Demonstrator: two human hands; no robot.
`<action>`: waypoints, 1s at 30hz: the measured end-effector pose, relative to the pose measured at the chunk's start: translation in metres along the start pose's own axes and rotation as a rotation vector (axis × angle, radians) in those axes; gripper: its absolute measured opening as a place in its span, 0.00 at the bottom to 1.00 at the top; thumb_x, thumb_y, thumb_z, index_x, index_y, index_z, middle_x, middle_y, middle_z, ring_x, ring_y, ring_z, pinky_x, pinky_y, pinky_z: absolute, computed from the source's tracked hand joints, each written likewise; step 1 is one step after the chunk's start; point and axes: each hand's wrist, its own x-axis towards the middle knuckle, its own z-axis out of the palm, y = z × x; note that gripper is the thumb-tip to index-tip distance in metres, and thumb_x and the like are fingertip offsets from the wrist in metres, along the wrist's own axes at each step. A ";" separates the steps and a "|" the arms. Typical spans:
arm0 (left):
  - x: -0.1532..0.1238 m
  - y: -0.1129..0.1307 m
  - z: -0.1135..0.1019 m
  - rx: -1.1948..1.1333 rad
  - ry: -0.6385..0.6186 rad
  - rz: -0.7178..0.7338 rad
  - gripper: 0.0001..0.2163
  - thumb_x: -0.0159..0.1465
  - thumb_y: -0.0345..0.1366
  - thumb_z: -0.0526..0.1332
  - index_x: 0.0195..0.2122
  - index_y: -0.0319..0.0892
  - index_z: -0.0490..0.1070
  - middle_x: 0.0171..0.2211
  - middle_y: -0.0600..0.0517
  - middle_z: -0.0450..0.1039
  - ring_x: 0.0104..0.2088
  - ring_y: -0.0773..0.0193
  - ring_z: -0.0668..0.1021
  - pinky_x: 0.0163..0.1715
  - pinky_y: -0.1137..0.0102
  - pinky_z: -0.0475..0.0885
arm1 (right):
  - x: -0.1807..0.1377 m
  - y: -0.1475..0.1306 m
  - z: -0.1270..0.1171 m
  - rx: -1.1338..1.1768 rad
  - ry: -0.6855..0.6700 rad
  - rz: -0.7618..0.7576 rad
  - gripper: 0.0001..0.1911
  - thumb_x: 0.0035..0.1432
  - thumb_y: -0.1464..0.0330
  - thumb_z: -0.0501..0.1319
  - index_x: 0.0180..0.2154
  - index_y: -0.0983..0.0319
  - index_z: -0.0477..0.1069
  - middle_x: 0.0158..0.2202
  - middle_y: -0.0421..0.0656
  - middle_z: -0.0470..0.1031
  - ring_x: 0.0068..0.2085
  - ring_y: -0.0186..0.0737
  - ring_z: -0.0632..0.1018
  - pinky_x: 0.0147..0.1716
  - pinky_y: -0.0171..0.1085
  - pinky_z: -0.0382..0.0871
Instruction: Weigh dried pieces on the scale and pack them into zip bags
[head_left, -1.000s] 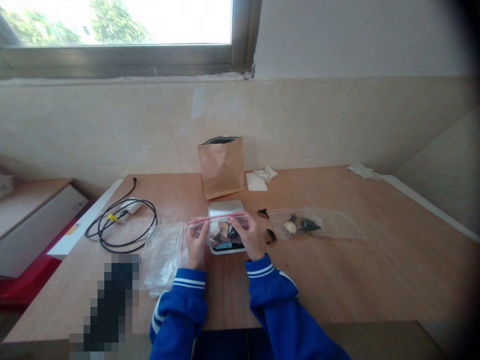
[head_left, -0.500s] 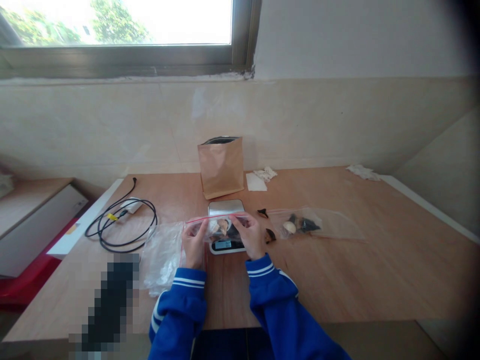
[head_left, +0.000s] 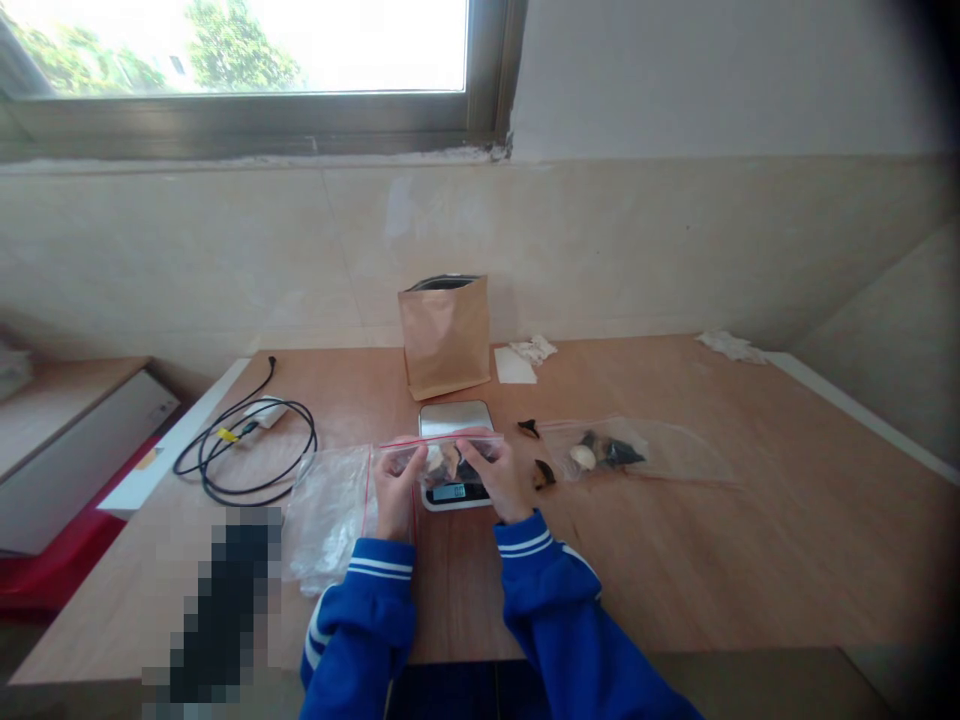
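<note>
Between my two hands is a clear zip bag [head_left: 439, 468] with a red seal line, holding pale and dark dried pieces. My left hand [head_left: 395, 492] pinches its left side, and my right hand [head_left: 501, 478] grips the right side, thumbs on the front. Behind and under the bag lies a digital kitchen scale [head_left: 454, 412], its plate partly covered and its display lit. Close to my right hand are two dark dried pieces [head_left: 543, 474] on the table. To their right a second zip bag [head_left: 675, 450] lies flat with dark and pale pieces inside.
A brown paper pouch [head_left: 446, 340] stands open behind the scale. Empty clear bags [head_left: 326, 520] lie left of my left hand, with a coiled black cable [head_left: 202, 470] beyond. White paper [head_left: 515, 366] and crumpled tissue [head_left: 534, 349] lie at the back. A pixelated dark area covers the front left.
My thumbs have shifted slightly along the bag's upper part, the right one moving inward and down. Both hands still hold the bag over the scale. The whole view has shifted slightly.
</note>
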 end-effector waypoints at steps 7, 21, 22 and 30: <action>0.000 -0.001 -0.002 0.054 -0.006 0.030 0.12 0.51 0.39 0.70 0.32 0.36 0.76 0.28 0.51 0.77 0.27 0.66 0.78 0.30 0.72 0.72 | 0.000 -0.001 -0.001 -0.061 -0.009 -0.032 0.13 0.51 0.59 0.66 0.33 0.62 0.76 0.32 0.42 0.80 0.35 0.40 0.79 0.37 0.36 0.73; -0.002 0.006 0.001 0.122 0.027 0.028 0.14 0.49 0.42 0.71 0.31 0.36 0.77 0.27 0.49 0.78 0.27 0.64 0.78 0.29 0.71 0.73 | 0.001 0.004 -0.002 -0.089 0.039 -0.019 0.14 0.50 0.57 0.67 0.31 0.61 0.79 0.33 0.44 0.81 0.37 0.44 0.80 0.41 0.41 0.74; -0.001 0.006 0.001 0.122 0.025 0.032 0.14 0.49 0.41 0.71 0.31 0.37 0.77 0.28 0.50 0.78 0.27 0.65 0.78 0.30 0.71 0.73 | 0.001 0.004 -0.002 -0.087 0.038 -0.018 0.13 0.50 0.58 0.67 0.31 0.61 0.79 0.33 0.44 0.81 0.37 0.44 0.80 0.40 0.41 0.74; -0.001 0.003 0.001 0.071 0.020 0.029 0.14 0.49 0.41 0.70 0.33 0.37 0.75 0.28 0.51 0.77 0.28 0.66 0.77 0.30 0.72 0.72 | 0.000 -0.001 0.000 -0.055 0.007 -0.055 0.12 0.51 0.59 0.66 0.31 0.61 0.77 0.31 0.42 0.79 0.35 0.41 0.79 0.37 0.37 0.73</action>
